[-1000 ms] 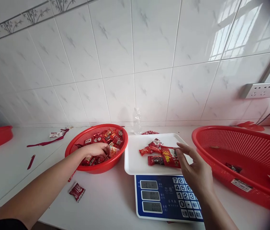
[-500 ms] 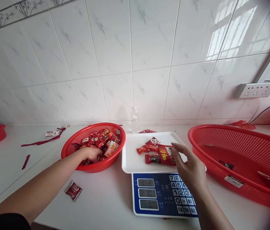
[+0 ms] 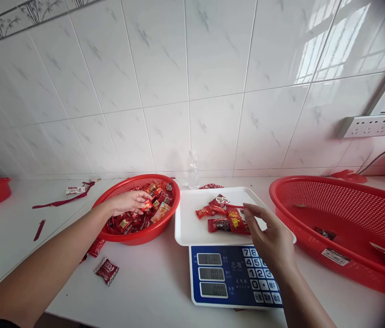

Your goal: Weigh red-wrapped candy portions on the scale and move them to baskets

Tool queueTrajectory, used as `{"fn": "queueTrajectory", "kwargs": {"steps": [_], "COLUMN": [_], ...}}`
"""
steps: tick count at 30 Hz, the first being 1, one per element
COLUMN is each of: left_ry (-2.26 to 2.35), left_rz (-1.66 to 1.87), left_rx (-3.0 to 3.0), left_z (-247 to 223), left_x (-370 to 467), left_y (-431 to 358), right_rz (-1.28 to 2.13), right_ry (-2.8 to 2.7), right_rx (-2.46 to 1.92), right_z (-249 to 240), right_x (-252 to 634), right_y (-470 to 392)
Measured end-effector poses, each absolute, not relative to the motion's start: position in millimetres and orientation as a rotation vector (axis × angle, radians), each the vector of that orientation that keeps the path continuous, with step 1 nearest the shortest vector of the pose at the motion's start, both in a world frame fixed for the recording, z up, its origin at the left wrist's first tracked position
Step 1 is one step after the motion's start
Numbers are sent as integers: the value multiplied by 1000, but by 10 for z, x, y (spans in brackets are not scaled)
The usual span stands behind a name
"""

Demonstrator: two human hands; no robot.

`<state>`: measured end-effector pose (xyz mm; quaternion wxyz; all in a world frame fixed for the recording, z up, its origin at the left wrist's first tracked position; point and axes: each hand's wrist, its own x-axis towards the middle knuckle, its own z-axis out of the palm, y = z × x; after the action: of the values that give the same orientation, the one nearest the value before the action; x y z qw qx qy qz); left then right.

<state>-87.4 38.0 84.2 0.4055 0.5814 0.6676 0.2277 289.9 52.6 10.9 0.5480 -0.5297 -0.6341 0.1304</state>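
Note:
My left hand (image 3: 129,202) is just above the candy in a red perforated basket (image 3: 134,239), its fingers closed on a small red-wrapped candy (image 3: 147,205). Many more wrapped candies (image 3: 124,224) fill that basket. My right hand (image 3: 271,232) is at the right side of the scale's white tray (image 3: 192,237), thumb and fingers closed on the edge of a red bag with yellow lettering (image 3: 236,220). Against the bag's left side lies a red and dark wrapped snack (image 3: 218,225). Several small wrapped candies (image 3: 213,207) sit behind it on the tray.
The scale's blue panel (image 3: 235,278) faces me. A larger red basket (image 3: 336,257) with a few packets stands right. Loose candies (image 3: 107,271) lie front left. A clear bottle (image 3: 193,171) stands at the wall, and a power strip (image 3: 368,126) is mounted on the right.
My left hand has risen out of the candy pile, now with a small red-wrapped candy in its fingers. My right hand has stayed at the bag. Loose red packets beside the left basket show more.

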Motion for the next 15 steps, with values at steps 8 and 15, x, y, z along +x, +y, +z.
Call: {"fn": "queueTrajectory", "kwargs": {"steps": [8, 15], "left_ry": [1430, 1353], "left_rz": [744, 936], "left_rx": [1613, 1812], "left_z": [866, 639], "left_x": [-36, 770], "left_y": [505, 701], "right_rz": [303, 306], "right_ry": [-1508, -1540], "right_rx": [-1226, -1202], "right_z": [104, 96], "right_x": [2905, 2911], "right_y": [549, 561]}}
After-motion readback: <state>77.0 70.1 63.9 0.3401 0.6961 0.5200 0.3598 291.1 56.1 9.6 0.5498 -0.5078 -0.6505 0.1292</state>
